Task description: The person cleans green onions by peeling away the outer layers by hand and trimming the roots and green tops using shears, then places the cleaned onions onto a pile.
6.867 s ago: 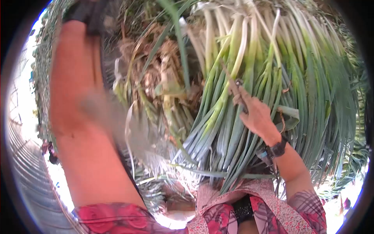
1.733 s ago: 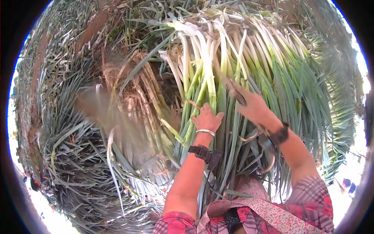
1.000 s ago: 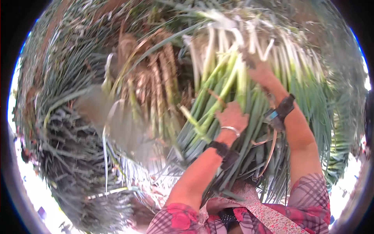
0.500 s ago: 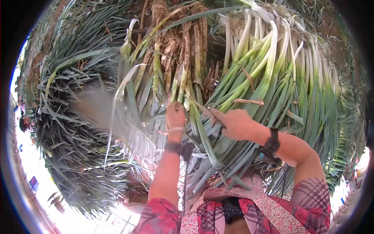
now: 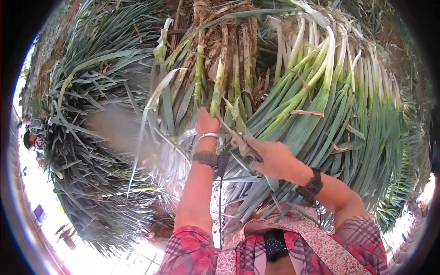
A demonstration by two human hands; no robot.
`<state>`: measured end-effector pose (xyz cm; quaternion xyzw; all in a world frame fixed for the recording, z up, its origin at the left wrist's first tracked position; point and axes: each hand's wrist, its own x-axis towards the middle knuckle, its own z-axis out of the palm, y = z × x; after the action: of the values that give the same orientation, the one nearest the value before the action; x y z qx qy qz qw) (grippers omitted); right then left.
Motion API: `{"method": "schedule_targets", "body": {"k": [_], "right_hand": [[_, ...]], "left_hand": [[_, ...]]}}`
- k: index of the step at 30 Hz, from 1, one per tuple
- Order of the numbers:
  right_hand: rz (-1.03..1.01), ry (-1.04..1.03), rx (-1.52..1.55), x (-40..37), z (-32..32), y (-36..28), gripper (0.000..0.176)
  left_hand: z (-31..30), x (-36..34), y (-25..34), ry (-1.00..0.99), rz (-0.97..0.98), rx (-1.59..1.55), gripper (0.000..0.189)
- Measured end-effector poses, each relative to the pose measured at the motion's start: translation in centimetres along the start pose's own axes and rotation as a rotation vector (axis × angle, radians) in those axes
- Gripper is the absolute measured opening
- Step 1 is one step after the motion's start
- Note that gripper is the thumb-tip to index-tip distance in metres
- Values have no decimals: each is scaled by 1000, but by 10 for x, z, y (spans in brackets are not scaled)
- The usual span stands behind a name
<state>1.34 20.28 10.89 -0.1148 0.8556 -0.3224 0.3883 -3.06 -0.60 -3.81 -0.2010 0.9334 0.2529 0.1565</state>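
My left hand (image 5: pixel 207 123) is closed around the leaf end of an unpeeled green onion (image 5: pixel 216 91), whose brown, dirty root end points away from me. Just to its right, my right hand (image 5: pixel 277 159) grips a small knife (image 5: pixel 237 138); its thin tip reaches close to the left fingers. The tool's handle is partly hidden by my fingers. A cut-looking green stalk (image 5: pixel 235 114) lies beyond the knife. Cleaned green onions (image 5: pixel 327 68) with white bases fan out on the right, leaves toward me.
Unpeeled onions with dry brown skins (image 5: pixel 245 50) lie at the top middle. A large heap of green leaves (image 5: pixel 101 174) fills the left side. A cable (image 5: pixel 221 206) hangs beside my left forearm. A blurred patch covers part of the left view.
Both hands have drawn slightly closer to my body relative to the onions, the right one lower. The scene has shifted a little to the right. The left hand still holds a stalk.
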Motion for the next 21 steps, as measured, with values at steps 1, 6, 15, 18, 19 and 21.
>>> {"method": "schedule_targets", "body": {"k": [1, 6, 15, 18, 19, 21], "right_hand": [[-46, 4, 15, -5, 3, -4, 74], [7, 49, 51, 1, -9, -16, 74], [37, 95, 63, 2, 17, -9, 63], [25, 69, 41, 8, 10, -18, 74], [-2, 112, 7, 15, 3, -18, 73], [10, 163, 4, 35, 9, -4, 66]], "left_hand": [[-3, 1, -2, 24, 8, 39, 37], [-3, -8, -4, 4, -31, 185, 33], [-5, -27, -4, -2, -64, 296, 37], [-3, -25, -10, 2, -36, 321, 35], [-2, -24, -9, 8, -30, 318, 35], [-1, -27, -11, -11, -46, 378, 36]]}}
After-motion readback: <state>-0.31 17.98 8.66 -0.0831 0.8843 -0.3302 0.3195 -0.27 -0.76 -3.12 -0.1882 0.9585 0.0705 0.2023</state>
